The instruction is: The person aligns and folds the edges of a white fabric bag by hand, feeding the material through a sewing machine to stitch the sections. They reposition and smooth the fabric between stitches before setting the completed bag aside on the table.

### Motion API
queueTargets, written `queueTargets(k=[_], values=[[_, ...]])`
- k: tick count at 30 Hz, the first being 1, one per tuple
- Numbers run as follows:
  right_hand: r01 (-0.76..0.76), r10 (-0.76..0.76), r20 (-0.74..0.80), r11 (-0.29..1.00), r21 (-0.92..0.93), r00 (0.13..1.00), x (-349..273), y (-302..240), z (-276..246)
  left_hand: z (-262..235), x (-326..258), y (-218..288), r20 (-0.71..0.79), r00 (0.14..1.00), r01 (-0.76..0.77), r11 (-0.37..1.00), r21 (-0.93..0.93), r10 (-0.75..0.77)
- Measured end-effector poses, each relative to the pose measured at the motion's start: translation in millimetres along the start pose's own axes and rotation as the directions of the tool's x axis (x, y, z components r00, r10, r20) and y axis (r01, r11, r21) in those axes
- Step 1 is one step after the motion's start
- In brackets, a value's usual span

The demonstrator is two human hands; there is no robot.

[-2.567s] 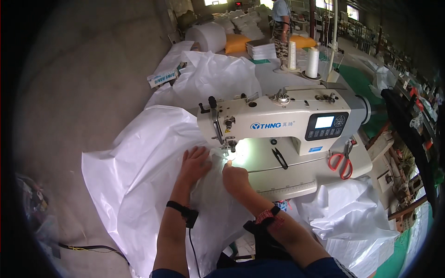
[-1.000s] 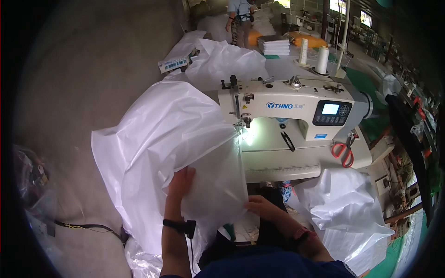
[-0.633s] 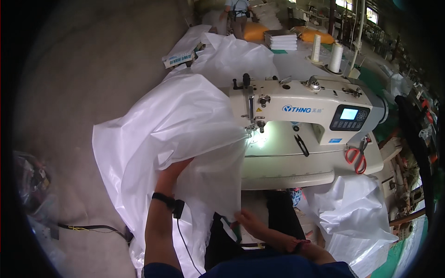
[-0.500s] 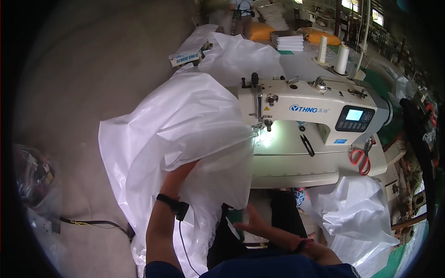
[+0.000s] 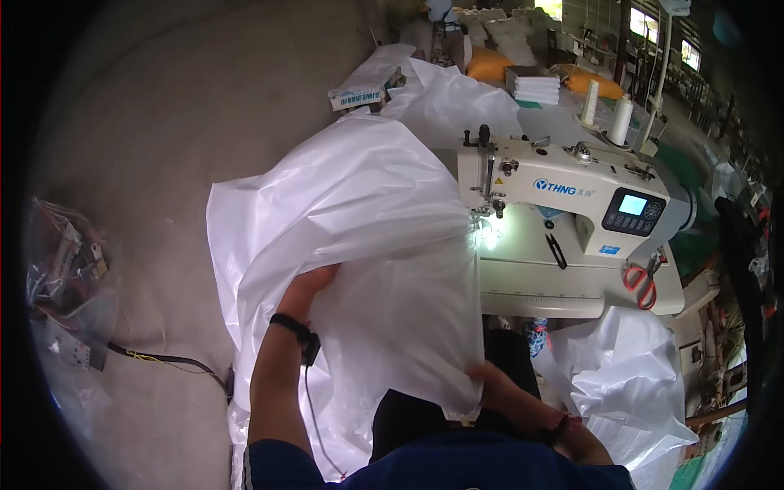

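Observation:
A large white sheet of woven plastic-like cloth [image 5: 351, 196] spreads from the left under the needle of a sewing machine [image 5: 563, 180] and hangs toward my lap. My left hand [image 5: 317, 280] reaches into a fold at the sheet's middle; its fingers are hidden by the cloth. At the sheet's lower right corner, my right hand [image 5: 490, 385] pinches the edge, fingers closed on it. The stretch between the two hands is drawn fairly flat. The machine's lamp shines beside the needle, right at the sheet's edge.
Black thread snips [image 5: 556, 251] and red-handled scissors [image 5: 640, 286] lie on the machine bed. More white sheeting [image 5: 629, 367] heaps at the lower right. Thread cones [image 5: 621, 121] stand behind the machine. A bag of odds and ends [image 5: 69, 269] and a black cable [image 5: 171, 357] are at left.
My right hand has come up from below and taken hold of the sheet's lower corner; it was open and apart before. The sheet between my hands is flatter. The whole view has shifted.

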State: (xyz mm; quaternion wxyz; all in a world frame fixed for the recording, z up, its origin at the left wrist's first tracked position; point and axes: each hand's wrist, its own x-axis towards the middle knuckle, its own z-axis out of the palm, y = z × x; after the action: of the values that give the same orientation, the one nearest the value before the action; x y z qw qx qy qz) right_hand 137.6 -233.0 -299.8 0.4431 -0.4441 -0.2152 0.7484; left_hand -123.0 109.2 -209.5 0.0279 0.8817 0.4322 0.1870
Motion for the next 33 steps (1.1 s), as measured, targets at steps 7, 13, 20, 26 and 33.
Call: queueTargets(k=[7, 13, 20, 26, 33], values=[[0.282, -0.011, 0.288, -0.170, -0.944, 0.958, -19, 4, -11, 20, 14, 0, -0.002, 1.000, 0.001, 0.995, 0.105, 0.000], [0.209, -0.241, 0.001, 0.840, -0.500, 0.971, -13, -97, 34, 12, -30, 53, 0.088, 0.996, 0.004, 0.998, -0.070, 0.002], [0.147, -0.149, 0.070, 0.989, 0.034, 0.986, 80, -76, 84, 22, -64, 50, -0.028, 0.996, 0.083, 0.992, 0.093, -0.081], [-0.036, 0.379, 0.220, 0.564, -0.825, 0.899, -10, -3, 15, 48, -56, -12, -0.128, 0.986, -0.085, 0.985, 0.151, 0.104], [0.060, -0.132, -0.268, 0.964, -0.260, 0.954, -57, -2, -85, 16, -36, 44, 0.160, 0.968, 0.174, 0.978, 0.113, -0.191]])
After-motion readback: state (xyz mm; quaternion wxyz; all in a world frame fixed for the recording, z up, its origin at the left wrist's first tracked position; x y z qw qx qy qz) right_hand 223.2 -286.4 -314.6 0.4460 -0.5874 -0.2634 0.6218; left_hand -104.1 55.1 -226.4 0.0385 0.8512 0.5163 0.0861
